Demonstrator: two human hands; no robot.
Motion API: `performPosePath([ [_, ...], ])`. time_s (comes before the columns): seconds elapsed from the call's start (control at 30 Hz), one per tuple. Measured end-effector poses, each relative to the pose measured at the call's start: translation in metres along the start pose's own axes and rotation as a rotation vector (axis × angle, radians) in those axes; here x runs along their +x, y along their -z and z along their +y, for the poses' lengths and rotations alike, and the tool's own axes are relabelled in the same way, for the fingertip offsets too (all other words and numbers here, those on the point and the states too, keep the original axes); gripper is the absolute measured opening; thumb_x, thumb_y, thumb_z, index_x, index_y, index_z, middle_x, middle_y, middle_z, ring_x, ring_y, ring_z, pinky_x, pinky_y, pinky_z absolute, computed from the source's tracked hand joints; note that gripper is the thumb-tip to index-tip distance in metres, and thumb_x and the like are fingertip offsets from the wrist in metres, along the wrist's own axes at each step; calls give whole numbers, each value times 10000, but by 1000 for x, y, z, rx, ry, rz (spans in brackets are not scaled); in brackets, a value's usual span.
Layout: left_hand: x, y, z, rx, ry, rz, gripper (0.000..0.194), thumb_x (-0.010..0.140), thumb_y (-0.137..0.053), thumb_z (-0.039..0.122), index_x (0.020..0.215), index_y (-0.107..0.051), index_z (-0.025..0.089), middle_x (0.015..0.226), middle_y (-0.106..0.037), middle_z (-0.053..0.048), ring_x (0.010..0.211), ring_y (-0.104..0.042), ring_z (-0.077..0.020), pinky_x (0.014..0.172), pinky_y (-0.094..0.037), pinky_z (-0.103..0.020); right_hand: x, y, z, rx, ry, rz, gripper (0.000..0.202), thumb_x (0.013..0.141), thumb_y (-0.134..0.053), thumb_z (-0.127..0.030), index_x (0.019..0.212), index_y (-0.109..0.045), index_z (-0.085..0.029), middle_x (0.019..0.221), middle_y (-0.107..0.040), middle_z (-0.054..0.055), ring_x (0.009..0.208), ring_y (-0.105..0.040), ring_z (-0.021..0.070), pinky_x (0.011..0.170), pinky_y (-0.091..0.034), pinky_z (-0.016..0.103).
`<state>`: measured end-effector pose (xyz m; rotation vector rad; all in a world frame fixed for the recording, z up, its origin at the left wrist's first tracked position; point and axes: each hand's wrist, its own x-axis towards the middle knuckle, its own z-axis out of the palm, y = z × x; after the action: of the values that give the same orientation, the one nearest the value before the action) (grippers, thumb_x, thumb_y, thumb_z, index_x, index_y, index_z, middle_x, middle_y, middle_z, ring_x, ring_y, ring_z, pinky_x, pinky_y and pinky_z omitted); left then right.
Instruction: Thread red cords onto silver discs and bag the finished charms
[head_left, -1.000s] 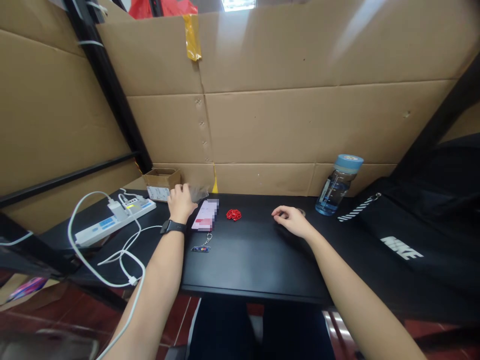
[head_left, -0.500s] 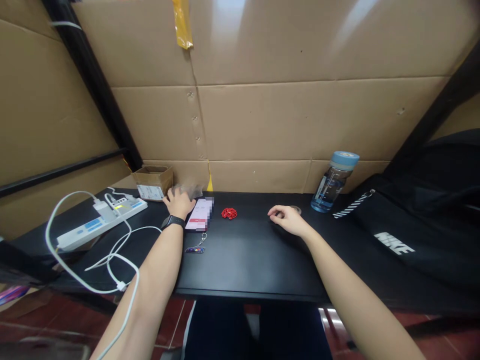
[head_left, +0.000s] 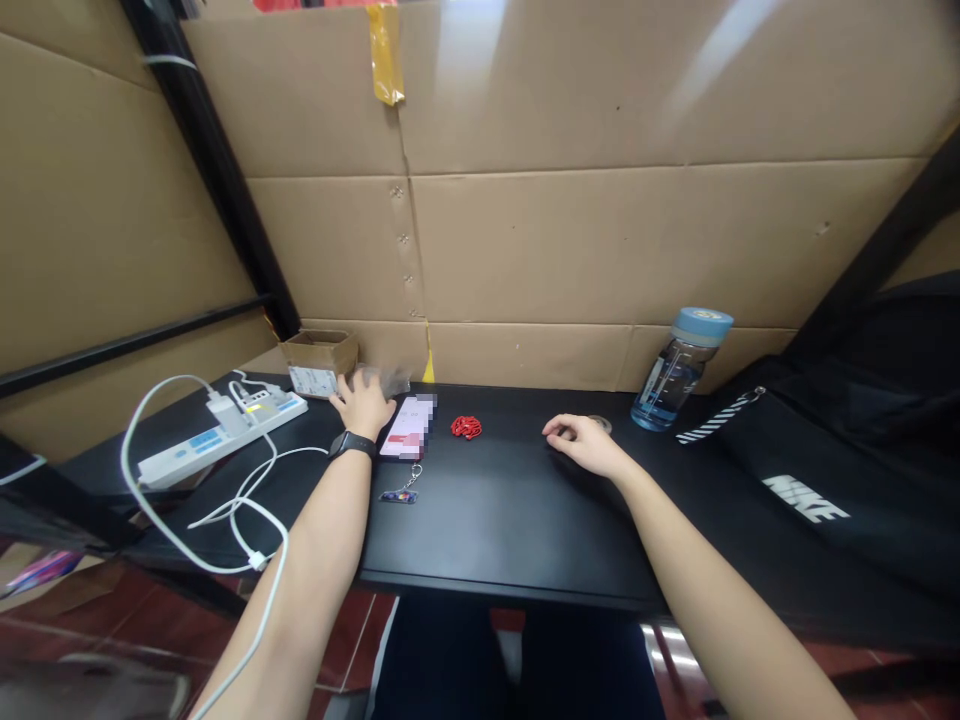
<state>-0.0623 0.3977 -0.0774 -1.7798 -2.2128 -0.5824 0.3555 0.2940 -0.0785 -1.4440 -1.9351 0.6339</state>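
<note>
My left hand [head_left: 363, 407] rests on the black table with its fingers spread, holding nothing. It lies just left of a phone [head_left: 406, 428] with a lit screen, and its fingertips are near a crumpled clear plastic bag [head_left: 391, 381]. A keychain with a colourful tag [head_left: 399, 496] hangs off the phone's near end. Further right, a small bundle of red cord [head_left: 466, 428] sits on the tabletop. My right hand [head_left: 589, 443] rests loosely curved, thumb apart from the fingers and nothing visible in it. Behind it, a ring like a tape roll [head_left: 602, 424] is partly hidden.
A white power strip [head_left: 217, 440] with plugs and a looping white cable [head_left: 259, 560] lies at left; the cable crosses my left forearm. Behind is a small cardboard box [head_left: 319, 362]. At right stand a water bottle [head_left: 673, 375] and a black bag [head_left: 847, 440]. Cardboard walls [head_left: 525, 250] enclose the table.
The whole view has shifted slightly, so things appear a little further right. Both hands keep nearly the same place and pose on the table.
</note>
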Motion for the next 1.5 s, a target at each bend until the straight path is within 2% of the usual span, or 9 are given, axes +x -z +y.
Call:
performPosePath([
  [0.3,-7,14,-2,-88,17,66,891,766,-763,302,1557,-364,202,1617,-351,-216,1517,-268,-447,1169,-316,-636,-2,3,-5,-30,20,10,223,853,-644,-326,978,-756,-180,774,-741,43,679,-645,175,669,-482,295],
  [0.5,-9,38,13,-274,-111,183,432,911,-580,347,1317,-566,199,1382,-564,-178,1308,-546,-354,1090,-440,-474,-7,8,-12,-100,13,62,216,854,-640,-316,976,-768,-192,757,-735,29,704,-651,174,696,-487,288],
  [0.57,-12,47,22,-310,-128,77,392,955,-522,458,1244,-594,204,1296,-630,-167,1226,-620,-331,1030,-483,-428,-8,9,-13,-105,1,63,219,857,-634,-317,978,-768,-191,751,-730,26,699,-651,173,700,-489,288],
  [0.73,-31,51,48,-171,-13,-406,990,758,-668,778,1471,-443,129,1451,-555,-293,1301,-600,-459,1015,-496,-473,-7,9,-11,-105,-8,33,230,858,-633,-330,987,-766,-195,755,-725,24,670,-640,168,682,-485,289],
  [0.83,-38,49,57,-70,3,-490,968,773,-728,651,1516,-391,131,1513,-508,-308,1343,-572,-471,1014,-502,-477,-5,6,-7,-92,15,11,231,860,-633,-337,990,-758,-193,768,-724,28,672,-638,170,676,-481,290],
  [0.97,-37,52,58,-32,-11,-507,883,750,-780,522,1465,-443,127,1410,-616,-292,1296,-620,-447,966,-530,-447,-2,4,-1,-76,35,-27,227,868,-630,-337,999,-749,-195,839,-742,43,674,-634,167,668,-478,292],
  [1.13,-28,52,28,-33,-20,-596,1015,620,-850,511,1483,-451,155,1418,-631,-266,1266,-650,-432,964,-536,-437,-2,5,-1,-75,41,-42,226,870,-632,-329,1018,-744,-200,938,-751,52,663,-617,152,662,-477,291],
  [1.37,-18,37,-60,-124,124,-496,1071,556,-883,533,1480,-465,187,1424,-643,-234,1226,-686,-396,938,-546,-393,-3,3,-5,-67,45,-87,217,869,-631,-315,1017,-732,-191,940,-747,53,660,-621,151,655,-475,293],
  [1.5,-10,35,-82,-100,214,-472,1135,570,-891,506,1538,-382,203,1402,-662,-223,1241,-676,-407,955,-541,-417,-3,0,-4,-68,61,-106,211,877,-631,-316,1013,-732,-190,913,-748,51,689,-632,161,678,-484,297],
])
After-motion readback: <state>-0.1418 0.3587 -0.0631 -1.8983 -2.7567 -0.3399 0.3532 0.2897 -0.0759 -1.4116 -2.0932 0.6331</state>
